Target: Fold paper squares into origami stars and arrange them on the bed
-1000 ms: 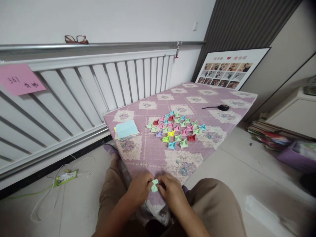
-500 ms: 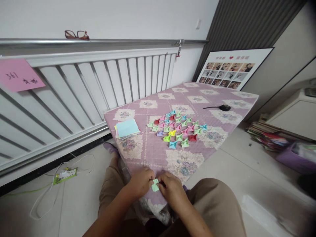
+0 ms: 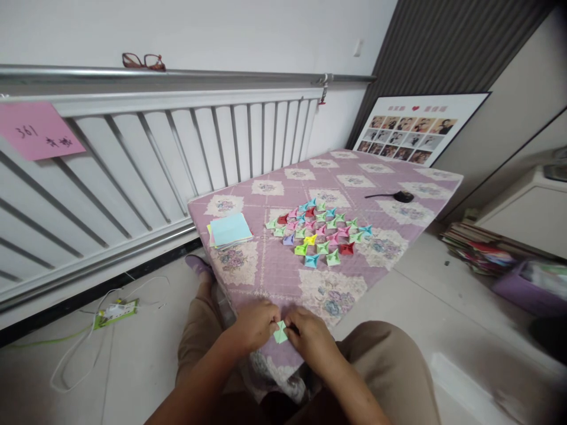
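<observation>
A small folded piece of light green paper (image 3: 280,333) is pinched between my two hands, low over the near corner of the table. My left hand (image 3: 257,323) grips its left edge with the fingers curled in. On the opposite edge, my right hand (image 3: 310,334) holds it between thumb and fingers. Farther up the cloth stand several small folded paper pieces (image 3: 322,231) in green, pink, blue, red, yellow and purple, set out in rows. A stack of square paper sheets (image 3: 231,229), light blue on top, lies to their left.
The table wears a purple floral cloth (image 3: 279,277). A black object with a thin handle (image 3: 403,196) lies toward its right side. Along the left runs a white radiator (image 3: 248,141); a power strip (image 3: 116,313) with cables rests on the floor. A photo board (image 3: 411,127) leans behind the table.
Both hands keep their pinch on the green paper, whose outline at the top looks slightly different, with a notch between the fingers. The view has shifted slightly.
</observation>
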`<state>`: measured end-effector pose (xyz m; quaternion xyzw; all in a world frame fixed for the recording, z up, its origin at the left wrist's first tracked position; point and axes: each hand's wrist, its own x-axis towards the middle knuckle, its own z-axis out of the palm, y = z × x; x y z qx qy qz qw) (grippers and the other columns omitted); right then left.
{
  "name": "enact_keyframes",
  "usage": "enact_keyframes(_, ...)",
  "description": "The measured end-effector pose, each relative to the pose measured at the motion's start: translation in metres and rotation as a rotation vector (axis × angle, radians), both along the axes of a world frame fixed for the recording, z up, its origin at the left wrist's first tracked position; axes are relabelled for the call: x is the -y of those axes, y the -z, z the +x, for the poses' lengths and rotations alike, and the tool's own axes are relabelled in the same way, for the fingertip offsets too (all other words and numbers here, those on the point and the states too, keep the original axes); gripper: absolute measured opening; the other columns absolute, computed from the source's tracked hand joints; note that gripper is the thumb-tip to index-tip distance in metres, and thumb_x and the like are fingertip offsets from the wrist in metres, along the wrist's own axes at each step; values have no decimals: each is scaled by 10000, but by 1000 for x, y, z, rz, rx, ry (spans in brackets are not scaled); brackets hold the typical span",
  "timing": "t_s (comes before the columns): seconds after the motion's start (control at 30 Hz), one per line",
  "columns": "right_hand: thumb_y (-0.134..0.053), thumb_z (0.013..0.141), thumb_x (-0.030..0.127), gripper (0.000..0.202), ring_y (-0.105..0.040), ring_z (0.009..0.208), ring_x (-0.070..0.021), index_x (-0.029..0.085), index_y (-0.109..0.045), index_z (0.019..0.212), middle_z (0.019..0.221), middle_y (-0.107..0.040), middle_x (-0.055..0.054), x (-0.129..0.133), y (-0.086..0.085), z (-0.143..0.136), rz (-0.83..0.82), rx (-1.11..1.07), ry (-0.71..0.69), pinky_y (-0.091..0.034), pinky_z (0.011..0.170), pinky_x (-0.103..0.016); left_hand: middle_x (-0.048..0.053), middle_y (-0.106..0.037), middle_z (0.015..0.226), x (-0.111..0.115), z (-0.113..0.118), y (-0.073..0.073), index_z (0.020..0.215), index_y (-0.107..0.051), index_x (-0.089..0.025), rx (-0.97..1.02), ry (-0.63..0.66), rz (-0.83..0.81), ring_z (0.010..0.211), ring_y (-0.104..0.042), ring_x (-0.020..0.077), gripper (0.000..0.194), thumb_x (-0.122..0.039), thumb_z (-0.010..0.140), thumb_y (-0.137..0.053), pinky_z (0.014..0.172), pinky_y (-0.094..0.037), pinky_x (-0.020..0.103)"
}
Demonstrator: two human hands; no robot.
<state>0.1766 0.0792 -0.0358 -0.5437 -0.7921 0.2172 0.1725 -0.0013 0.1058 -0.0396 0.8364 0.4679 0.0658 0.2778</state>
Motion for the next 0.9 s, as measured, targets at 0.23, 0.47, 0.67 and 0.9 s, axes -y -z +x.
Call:
enact_keyframes(0.23, -542, 814, 135, 97, -552, 780, -184, 206, -576, 759, 809, -599, -28, 9, 13, -2, 168, 135, -28, -362, 693, -286, 22, -580, 891, 10, -1, 1, 842, -591, -208, -79, 24, 97, 814, -526, 165, 118, -204, 866, -475, 671, -359, 264)
enact_keyframes(0.47, -586, 846, 165, 127, -518, 732, -180, 203, -573, 726, 746, -576, -14, 14, 25, 1, 361, 246, -114, -356, 667, -298, 56, -582, 952, 23, -3, 8, 867, -602, -182, -172, 43, 175, 805, -516, 175, 228, -221, 935, -388, 666, -371, 279)
enact_keyframes(0.67, -643, 812, 137, 104, -505, 739, -172, 199, -591, 748, 758, -580, -7, 22, 20, 3, 401, 277, -167, -372, 685, -295, 46, -608, 947, 29, -5, 3, 866, -635, -182, -222, 86, 241, 872, -521, 178, 247, -239, 950, -411, 733, -373, 282)
enact_keyframes(0.9, -621, 817, 117, 101, -512, 792, -195, 209, -632, 856, 813, -598, -20, 32, 24, 4, 375, 204, -159, -395, 731, -326, 33, -605, 961, 36, -13, 11, 1039, -617, -232, -191, 162, 349, 891, -503, 187, 206, -262, 952, -433, 737, -366, 294)
